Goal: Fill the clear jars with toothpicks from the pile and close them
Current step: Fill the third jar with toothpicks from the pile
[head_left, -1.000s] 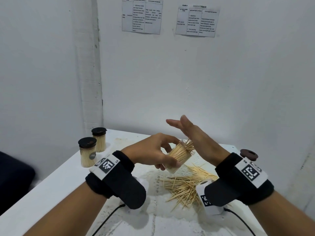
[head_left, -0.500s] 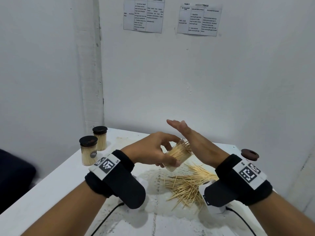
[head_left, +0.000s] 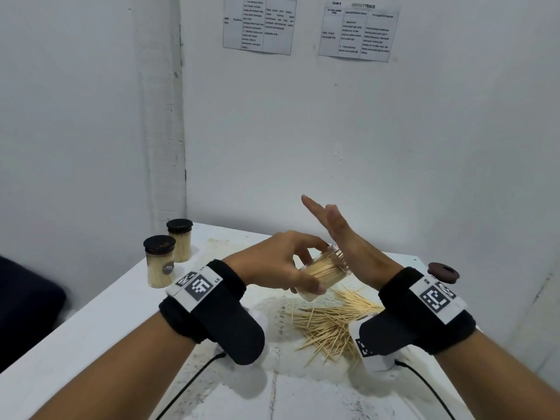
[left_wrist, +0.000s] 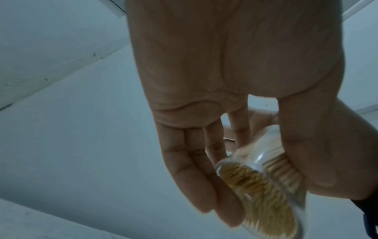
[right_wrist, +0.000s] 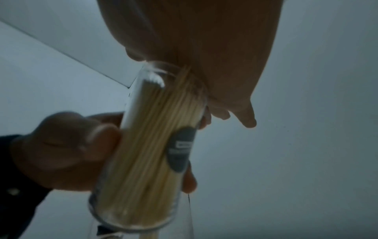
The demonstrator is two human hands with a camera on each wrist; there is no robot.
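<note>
Clear jar (head_left: 325, 275) gripped tilted in left hand (head_left: 274, 262); flat right hand (head_left: 348, 247) tamping toothpicks (right_wrist: 163, 129). Next: fetch lid (head_left: 443, 271).

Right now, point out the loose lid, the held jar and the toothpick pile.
loose lid (head_left: 443, 271), head view, its top face.
held jar (right_wrist: 147, 155), right wrist view, mid wall.
toothpick pile (head_left: 330, 321), head view, its middle.
</note>
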